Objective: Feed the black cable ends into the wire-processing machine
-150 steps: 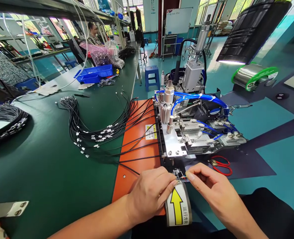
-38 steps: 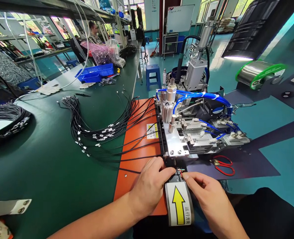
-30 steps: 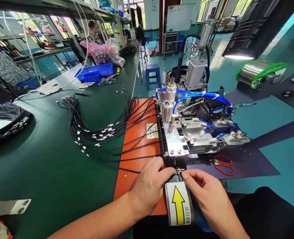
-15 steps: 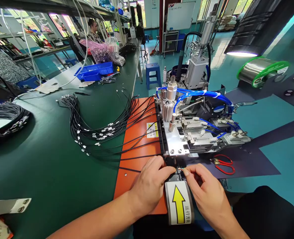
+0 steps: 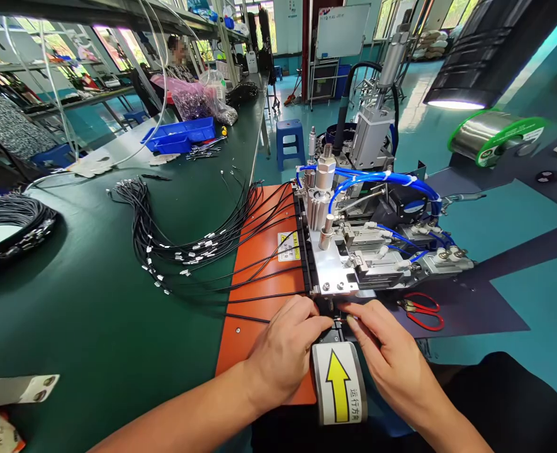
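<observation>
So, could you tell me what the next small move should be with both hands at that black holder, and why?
Probably press the cable's thin wire ends down into the black holder. The left hand and right hand pinch them right at it, just ahead of the arrow label, but whether they are seated is hidden.

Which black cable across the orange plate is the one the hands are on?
The nearest one, lowest on the orange plate; it runs under the left hand toward the right hand. The others lie farther back, untouched.
</observation>
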`<action>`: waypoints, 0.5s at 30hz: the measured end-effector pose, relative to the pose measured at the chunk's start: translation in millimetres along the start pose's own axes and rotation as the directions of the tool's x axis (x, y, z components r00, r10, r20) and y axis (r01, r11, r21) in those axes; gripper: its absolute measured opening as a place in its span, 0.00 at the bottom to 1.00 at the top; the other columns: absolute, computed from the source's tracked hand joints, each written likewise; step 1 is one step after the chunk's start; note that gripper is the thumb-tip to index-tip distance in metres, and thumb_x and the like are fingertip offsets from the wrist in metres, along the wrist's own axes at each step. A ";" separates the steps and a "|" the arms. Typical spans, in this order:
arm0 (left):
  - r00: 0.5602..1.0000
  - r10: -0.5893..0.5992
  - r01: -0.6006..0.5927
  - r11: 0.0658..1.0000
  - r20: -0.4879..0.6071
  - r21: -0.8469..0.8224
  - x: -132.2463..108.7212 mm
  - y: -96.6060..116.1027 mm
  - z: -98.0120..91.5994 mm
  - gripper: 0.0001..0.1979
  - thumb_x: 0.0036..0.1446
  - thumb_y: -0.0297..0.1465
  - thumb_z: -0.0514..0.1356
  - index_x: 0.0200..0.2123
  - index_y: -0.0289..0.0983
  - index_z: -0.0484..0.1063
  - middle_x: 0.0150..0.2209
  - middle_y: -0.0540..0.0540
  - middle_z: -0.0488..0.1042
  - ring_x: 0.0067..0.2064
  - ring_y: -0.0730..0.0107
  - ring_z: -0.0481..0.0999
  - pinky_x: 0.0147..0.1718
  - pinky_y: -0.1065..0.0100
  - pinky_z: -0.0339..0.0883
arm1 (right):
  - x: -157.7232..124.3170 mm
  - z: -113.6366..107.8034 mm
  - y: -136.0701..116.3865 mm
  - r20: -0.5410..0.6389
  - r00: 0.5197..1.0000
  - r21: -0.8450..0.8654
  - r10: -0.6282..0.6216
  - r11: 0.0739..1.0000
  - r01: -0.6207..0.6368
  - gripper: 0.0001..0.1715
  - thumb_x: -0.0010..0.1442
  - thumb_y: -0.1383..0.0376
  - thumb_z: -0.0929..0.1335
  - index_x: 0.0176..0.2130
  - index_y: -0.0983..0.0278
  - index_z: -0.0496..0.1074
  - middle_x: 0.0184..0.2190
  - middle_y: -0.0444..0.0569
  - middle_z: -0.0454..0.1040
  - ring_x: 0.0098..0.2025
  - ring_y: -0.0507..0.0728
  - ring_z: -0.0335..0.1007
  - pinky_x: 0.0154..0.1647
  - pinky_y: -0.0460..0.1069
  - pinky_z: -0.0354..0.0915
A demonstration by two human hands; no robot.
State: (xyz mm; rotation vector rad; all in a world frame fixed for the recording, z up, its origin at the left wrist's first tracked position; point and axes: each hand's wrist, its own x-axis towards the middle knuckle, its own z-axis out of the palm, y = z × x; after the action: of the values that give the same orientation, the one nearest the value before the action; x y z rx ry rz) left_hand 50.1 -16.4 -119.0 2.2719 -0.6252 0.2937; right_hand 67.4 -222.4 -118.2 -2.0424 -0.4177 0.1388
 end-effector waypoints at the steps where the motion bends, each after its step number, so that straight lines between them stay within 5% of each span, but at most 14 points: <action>1: 1.000 0.001 -0.001 1.000 -0.004 0.000 -0.2 -0.3 0.2 0.12 0.65 0.21 0.56 0.46 0.34 0.77 0.38 0.42 0.72 0.40 0.63 0.70 0.38 0.64 0.69 | 0.4 -0.5 -0.5 -0.010 1.000 -0.010 -0.011 1.000 0.011 0.15 0.74 0.61 0.61 0.54 0.56 0.72 0.43 0.48 0.71 0.46 0.56 0.71 0.49 0.50 0.66; 15: 1.000 -0.011 0.011 1.000 0.001 0.021 0.5 -0.7 -0.1 0.12 0.67 0.23 0.55 0.46 0.36 0.77 0.37 0.43 0.71 0.39 0.64 0.70 0.36 0.65 0.69 | 2.9 2.5 1.9 -0.093 0.994 -0.069 0.063 0.995 -0.069 0.13 0.71 0.56 0.63 0.39 0.59 0.73 0.38 0.48 0.73 0.41 0.58 0.71 0.43 0.52 0.65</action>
State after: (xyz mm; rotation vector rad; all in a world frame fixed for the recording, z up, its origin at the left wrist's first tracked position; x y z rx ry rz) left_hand 50.9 -16.1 -119.1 2.2950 -0.6128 0.2946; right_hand 69.9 -220.1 -120.9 -2.1252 -0.3025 0.0713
